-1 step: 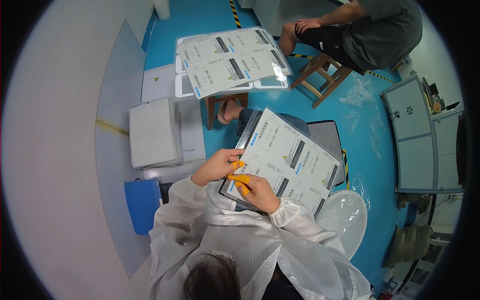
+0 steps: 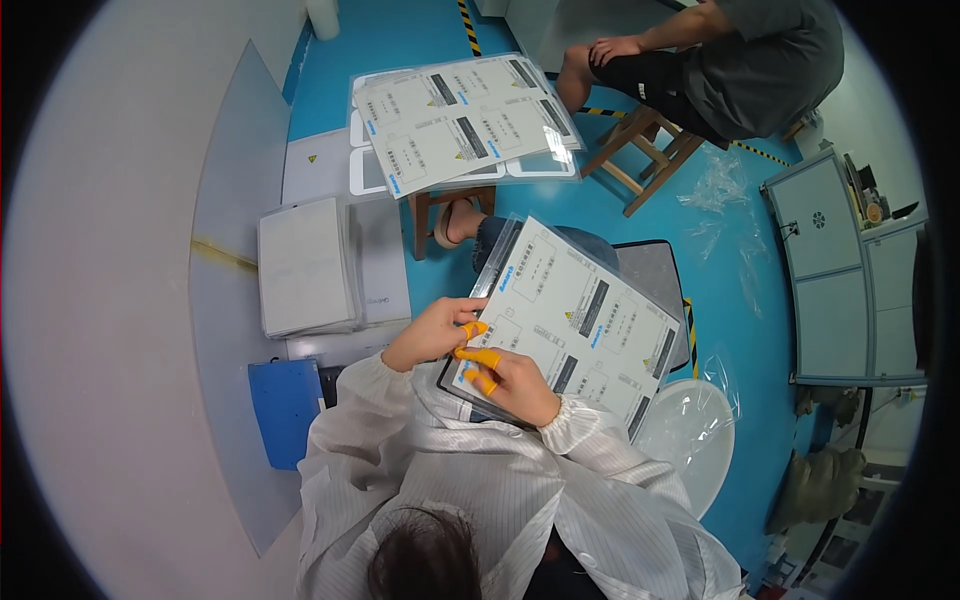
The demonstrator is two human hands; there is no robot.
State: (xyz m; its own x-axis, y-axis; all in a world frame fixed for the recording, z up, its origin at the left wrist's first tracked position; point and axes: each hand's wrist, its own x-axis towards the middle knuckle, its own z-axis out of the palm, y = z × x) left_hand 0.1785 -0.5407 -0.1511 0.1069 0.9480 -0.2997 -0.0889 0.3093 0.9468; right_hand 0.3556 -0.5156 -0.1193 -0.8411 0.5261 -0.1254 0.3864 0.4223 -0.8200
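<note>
A large white printed panel sheet [image 2: 580, 300] with blue, black and yellow markings lies tilted over a dark board [image 2: 450, 380] on my lap. At the sheet's left edge my left hand [image 2: 430, 335] pinches the border, a yellow finger cot on one of its fingers. My right hand [image 2: 520, 388] rests over the lower left corner, its fingertips in yellow cots pressed together close to the left hand's. Whatever is between the right fingertips is too small to make out. Clear film shows along the sheet's upper left edge.
More printed sheets [image 2: 470, 115] lie on a wooden stool ahead. Left of me are a stack of white sheets [image 2: 305, 265] and a blue box [image 2: 283, 412]. A white round basin [image 2: 690, 450] with clear film stands at my right. A person [image 2: 740, 75] sits on another stool [image 2: 645, 155].
</note>
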